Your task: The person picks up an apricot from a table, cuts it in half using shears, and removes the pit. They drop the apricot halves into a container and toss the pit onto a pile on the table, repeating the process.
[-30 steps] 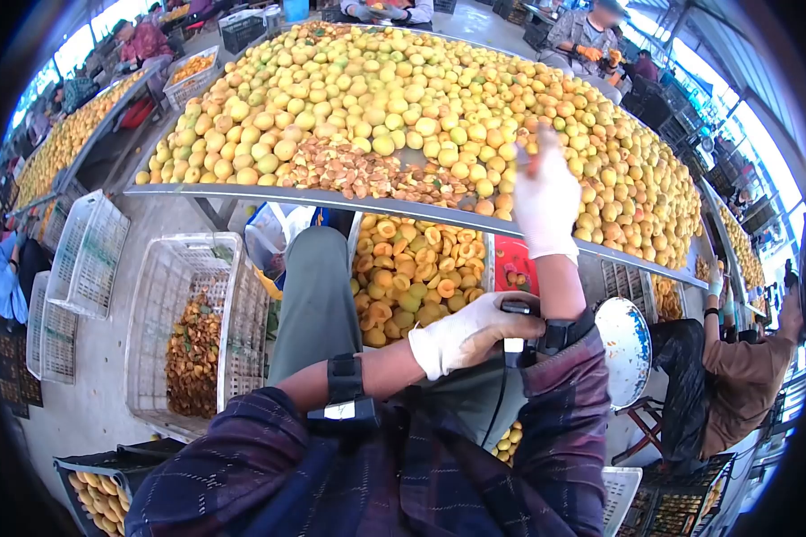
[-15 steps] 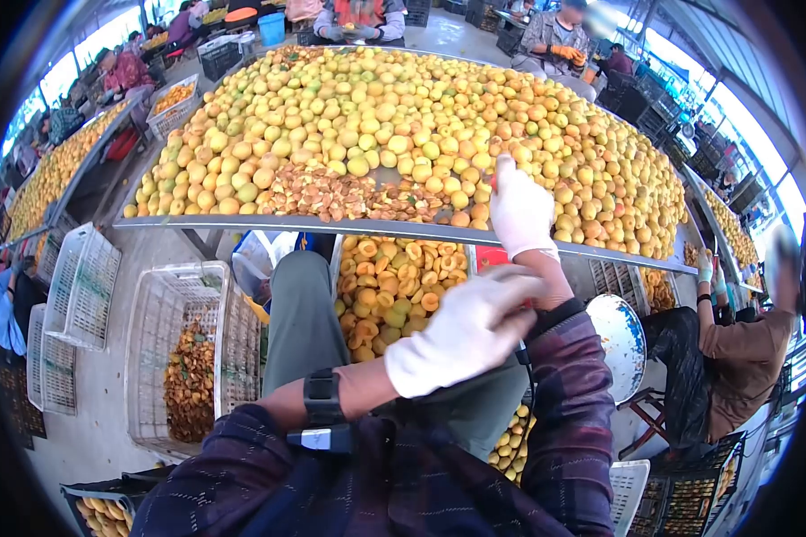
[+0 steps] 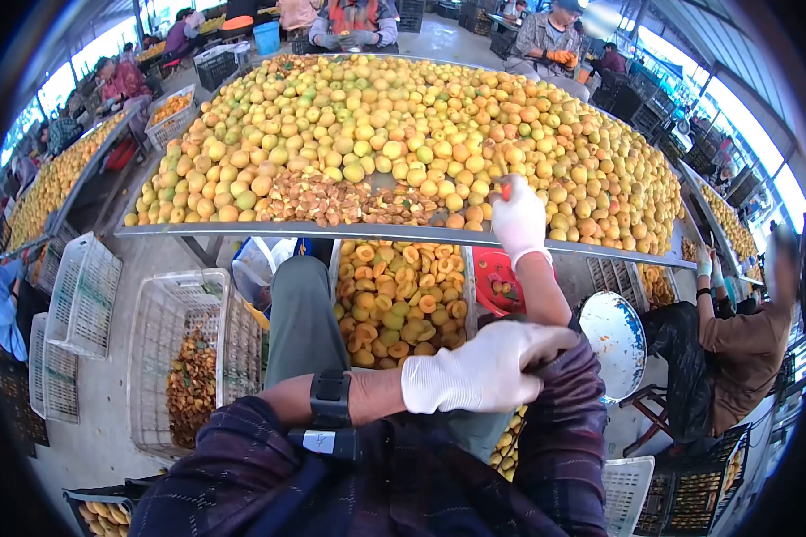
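Observation:
My left hand (image 3: pixel 479 369), in a white glove, lies across my right forearm. Its fingers are bent against the dark plaid sleeve (image 3: pixel 569 380) near the cuff and appear to grip the cloth. My right hand (image 3: pixel 519 224), also gloved, is over the front edge of the fruit table, closed around a small red-orange thing (image 3: pixel 507 191) whose kind I cannot make out. Whole apricots (image 3: pixel 376 121) cover the table around it. To its left lies a heap of brownish apricot pieces (image 3: pixel 331 199). Below the edge stands a crate of halved apricots (image 3: pixel 394 300).
A red basin (image 3: pixel 494 279) sits beneath the table edge, beside my right forearm. On the left, a white crate (image 3: pixel 175 277) holds brown scraps. A round white-topped stool (image 3: pixel 613 345) stands at right, near a seated person (image 3: pixel 748 353). Other people work at tables behind.
My left hand has moved slightly down and right along my right arm, and the sleeve cuff sits farther from the wrist. My right hand has lowered slightly. The red basin shows more.

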Demonstrator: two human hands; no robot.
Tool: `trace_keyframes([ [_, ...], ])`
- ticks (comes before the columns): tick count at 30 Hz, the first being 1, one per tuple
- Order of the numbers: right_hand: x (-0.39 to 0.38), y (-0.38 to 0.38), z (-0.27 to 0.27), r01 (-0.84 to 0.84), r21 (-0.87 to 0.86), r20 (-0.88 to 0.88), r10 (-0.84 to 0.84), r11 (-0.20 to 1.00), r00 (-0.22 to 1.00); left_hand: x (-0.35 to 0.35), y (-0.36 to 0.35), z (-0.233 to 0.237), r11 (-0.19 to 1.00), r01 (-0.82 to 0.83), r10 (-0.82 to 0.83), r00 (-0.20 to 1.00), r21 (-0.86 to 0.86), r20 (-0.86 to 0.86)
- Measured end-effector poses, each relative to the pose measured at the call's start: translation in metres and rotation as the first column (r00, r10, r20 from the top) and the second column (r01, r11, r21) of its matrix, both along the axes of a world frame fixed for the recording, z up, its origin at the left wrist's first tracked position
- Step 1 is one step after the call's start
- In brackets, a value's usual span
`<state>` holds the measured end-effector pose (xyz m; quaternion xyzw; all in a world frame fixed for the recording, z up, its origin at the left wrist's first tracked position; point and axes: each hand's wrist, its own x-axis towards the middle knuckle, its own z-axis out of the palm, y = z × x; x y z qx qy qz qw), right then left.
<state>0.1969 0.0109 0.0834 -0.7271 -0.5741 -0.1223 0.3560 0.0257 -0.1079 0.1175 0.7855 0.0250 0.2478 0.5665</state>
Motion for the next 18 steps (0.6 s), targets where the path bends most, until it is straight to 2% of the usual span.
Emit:
trace_keyframes([
  [1, 0.003, 0.003, -0.001, -0.002, 0.0, 0.0, 0.002, 1.0, 1.0, 0.001, 0.0, -0.005, 0.992, -0.03, 0.026, 0.999, 0.125, 0.03],
  [2, 0.0, 0.002, 0.008, -0.068, 0.049, -0.308, 0.08, 0.997, 0.948, 0.001, 0.002, -0.004, 0.986, -0.059, 0.057, 0.998, 0.156, 0.017],
  [3, -0.004, -0.002, 0.018, -0.112, 0.115, -0.581, 0.159, 0.987, 0.798, 0.001, 0.004, -0.004, 0.979, -0.085, 0.086, 0.996, 0.188, 0.004],
  [4, -0.007, -0.008, 0.029, -0.086, 0.08, -0.78, 0.116, 0.993, 0.615, 0.003, 0.005, -0.007, 0.979, -0.087, 0.088, 0.996, 0.186, 0.006],
  [5, -0.003, -0.007, 0.028, -0.098, 0.196, -0.811, 0.218, 0.976, 0.543, 0.006, 0.007, -0.011, 0.959, -0.143, 0.129, 0.989, 0.246, 0.07],
  [6, 0.003, -0.008, 0.029, -0.083, 0.201, -0.867, 0.217, 0.976, 0.449, 0.007, 0.009, -0.014, 0.932, -0.199, 0.166, 0.977, 0.301, 0.134],
  [8, 0.011, -0.012, 0.032, -0.028, 0.266, -0.935, 0.265, 0.963, 0.234, 0.006, 0.009, -0.014, 0.949, -0.155, 0.141, 0.988, 0.274, 0.07],
  [10, 0.022, -0.016, 0.032, 0.019, 0.422, -0.906, 0.421, 0.906, 0.046, 0.004, 0.007, -0.011, 0.965, -0.102, 0.104, 0.995, 0.24, 0.005],
  [11, 0.021, -0.018, 0.037, 0.087, 0.436, -0.895, 0.442, 0.896, -0.069, 0.002, 0.008, -0.009, 0.997, -0.012, 0.018, 0.997, 0.075, -0.078],
  [12, 0.031, -0.018, 0.036, 0.051, 0.553, -0.805, 0.549, 0.832, -0.225, 0.001, 0.008, -0.008, 0.993, 0.066, -0.08, 0.986, -0.098, -0.144],
  [13, 0.042, -0.018, 0.035, 0.036, 0.664, -0.683, 0.626, 0.747, -0.378, 0.003, 0.008, -0.01, 0.993, 0.068, -0.082, 0.986, -0.099, -0.143],
  [15, 0.034, -0.03, 0.055, 0.135, 0.784, -0.492, 0.739, 0.606, -0.46, 0.006, 0.01, -0.019, 0.994, 0.102, -0.099, 0.993, 0.036, -0.063],
  [16, 0.029, -0.036, 0.066, 0.173, 0.8, -0.46, 0.773, 0.574, -0.437, 0.004, 0.01, -0.021, 0.995, 0.098, -0.096, 0.993, 0.031, -0.067],
  [17, 0.034, -0.044, 0.075, 0.221, 0.825, -0.28, 0.716, 0.52, -0.64, 0.003, 0.01, -0.021, 0.993, 0.114, -0.115, 0.991, -0.02, -0.063],
  [18, 0.031, -0.049, 0.083, 0.229, 0.836, -0.275, 0.742, 0.498, -0.611, 0.002, 0.011, -0.021, 0.989, 0.13, -0.134, 0.989, -0.067, -0.058],
])
